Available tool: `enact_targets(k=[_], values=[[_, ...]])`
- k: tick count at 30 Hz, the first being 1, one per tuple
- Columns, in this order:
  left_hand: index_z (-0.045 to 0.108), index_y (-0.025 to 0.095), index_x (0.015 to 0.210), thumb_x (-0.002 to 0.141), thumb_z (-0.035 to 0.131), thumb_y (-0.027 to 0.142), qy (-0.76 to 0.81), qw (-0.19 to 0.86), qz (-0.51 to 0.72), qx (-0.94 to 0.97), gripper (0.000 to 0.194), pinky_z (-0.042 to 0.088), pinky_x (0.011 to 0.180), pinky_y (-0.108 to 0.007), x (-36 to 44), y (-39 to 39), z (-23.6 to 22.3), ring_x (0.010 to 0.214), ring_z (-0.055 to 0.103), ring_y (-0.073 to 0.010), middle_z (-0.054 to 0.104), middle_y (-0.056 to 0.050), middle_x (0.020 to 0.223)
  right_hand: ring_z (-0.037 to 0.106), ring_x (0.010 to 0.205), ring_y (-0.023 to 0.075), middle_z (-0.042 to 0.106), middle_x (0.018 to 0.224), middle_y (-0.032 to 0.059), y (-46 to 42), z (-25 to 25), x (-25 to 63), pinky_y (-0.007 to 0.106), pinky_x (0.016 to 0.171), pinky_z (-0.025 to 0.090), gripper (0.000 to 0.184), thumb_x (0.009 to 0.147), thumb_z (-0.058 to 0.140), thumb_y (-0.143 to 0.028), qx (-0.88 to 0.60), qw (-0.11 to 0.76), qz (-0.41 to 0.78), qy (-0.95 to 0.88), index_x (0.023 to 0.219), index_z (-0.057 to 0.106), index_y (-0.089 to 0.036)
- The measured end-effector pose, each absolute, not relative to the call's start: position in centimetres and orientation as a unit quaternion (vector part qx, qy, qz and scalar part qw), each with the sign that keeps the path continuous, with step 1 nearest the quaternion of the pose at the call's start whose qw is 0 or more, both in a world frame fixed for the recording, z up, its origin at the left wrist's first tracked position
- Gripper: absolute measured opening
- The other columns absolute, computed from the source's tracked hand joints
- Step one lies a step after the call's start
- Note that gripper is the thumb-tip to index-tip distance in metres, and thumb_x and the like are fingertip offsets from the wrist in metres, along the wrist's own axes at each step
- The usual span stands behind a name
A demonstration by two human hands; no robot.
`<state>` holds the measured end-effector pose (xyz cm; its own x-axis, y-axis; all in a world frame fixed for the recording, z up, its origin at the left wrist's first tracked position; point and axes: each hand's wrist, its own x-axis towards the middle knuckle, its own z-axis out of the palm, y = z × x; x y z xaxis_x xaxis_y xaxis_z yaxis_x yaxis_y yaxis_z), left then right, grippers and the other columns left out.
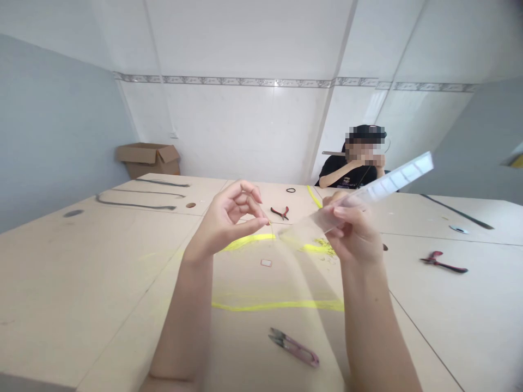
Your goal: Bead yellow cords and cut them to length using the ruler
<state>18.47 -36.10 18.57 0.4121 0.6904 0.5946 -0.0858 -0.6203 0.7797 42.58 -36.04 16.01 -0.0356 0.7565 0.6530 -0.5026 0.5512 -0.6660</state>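
1 flat, translucent strip (379,188), slanted toward 2 o'clock, is gripped by the curled right hand (354,226); 1 thin strand (272,230) is pinched by the left hand (226,218) at its 4 o'clock.

Far wall (229,130) white, glossy, faintly reflective; patterned border strip (229,81) running across it. Side wall (53,109) at left plain blue-grey; one at right (486,125) greyish too. Light pale, diffuse. Large pale table (114,283), seamed (panels, apparently). Open cardboard box (141,157) beyond its far-left edge, base hidden.
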Motion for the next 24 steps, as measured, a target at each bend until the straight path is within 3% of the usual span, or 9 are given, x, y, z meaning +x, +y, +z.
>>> enact_targets(k=[5,9,12,15,18,21,24], values=[[0.062,0.021,0.097,0.086,0.076,0.028,0.25,0.299,0.513,0.765,0.019,0.055,0.081,-0.027,18.7,-36.2,18.9,0.081,0.066,-0.0136,0.066,-0.001,0.083,0.053,0.046,0.0099,0.06,0.075,-0.0001,-36.9,16.2,40.2,0.021,0.034,0.033,0.01,0.077,0.061,-0.029,-0.12,0.691,0.447,-0.555,0.074,0.055,-0.022],[0.066,0.023,0.102,0.087,0.074,0.032,0.281,0.255,0.535,0.755,0.019,0.056,0.084,-0.029,18.9,-36.5,19.0,0.087,0.067,-0.0162,0.068,-0.002,0.083,0.055,0.044,0.013,0.063,0.068,0.0007,-37.2,15.7,39.3,0.025,0.039,0.04,0.013,0.08,0.052,-0.033,-0.107,0.731,0.399,-0.543,0.074,0.046,-0.024],[0.068,0.023,0.101,0.089,0.072,0.033,0.274,0.235,0.549,0.754,0.016,0.055,0.084,-0.028,19.2,-36.6,18.8,0.088,0.066,-0.0154,0.069,-0.002,0.09,0.058,0.046,0.0149,0.063,0.063,0.001,-37.2,15.3,39.0,0.027,0.042,0.045,0.008,0.079,0.051,-0.032,-0.106,0.752,0.371,-0.535,0.079,0.052,-0.024],[0.069,0.023,0.097,0.09,0.071,0.031,0.258,0.214,0.559,0.758,0.011,0.054,0.084,-0.028,19.4,-36.7,18.6,0.088,0.065,-0.0143,0.071,-0.003,0.097,0.06,0.042,0.0161,0.067,0.065,0.0018,-36.9,15.1,39.2,0.027,0.036,0.045,0.018,0.082,0.05,-0.032,-0.077,0.735,0.383,-0.554,0.091,0.063,-0.024],[0.073,0.023,0.094,0.087,0.075,0.032,0.283,0.201,0.565,0.748,0.011,0.056,0.083,-0.03,19.6,-36.9,18.5,0.085,0.066,-0.0158,0.073,-0.002,0.091,0.064,0.042,0.0188,0.07,0.066,0.0043,-36.7,15.1,40.1,0.028,0.034,0.048,0.022,0.086,0.053,-0.033,-0.06,0.695,0.41,-0.587,0.092,0.069,-0.02],[0.077,0.023,0.084,0.085,0.077,0.031,0.329,0.185,0.573,0.728,0.008,0.059,0.078,-0.032,19.5,-37.3,18.5,0.079,0.068,-0.0175,0.074,-0.001,0.081,0.062,0.039,0.0176,0.069,0.063,0.0027,-36.6,15.1,41.3,0.025,0.032,0.047,0.014,0.085,0.066,-0.032,-0.086,0.654,0.433,-0.615,0.084,0.067,-0.018],[0.076,0.023,0.079,0.088,0.072,0.026,0.341,0.15,0.572,0.731,0.01,0.059,0.075,-0.03,19.5,-37.6,18.7,0.078,0.068,-0.017,0.074,0.0,0.08,0.063,0.042,0.0147,0.068,0.065,-0.0003,-36.8,15.3,41.9,0.022,0.035,0.048,0.015,0.076,0.08,-0.018,-0.115,0.624,0.441,-0.635,0.083,0.067,-0.019]])
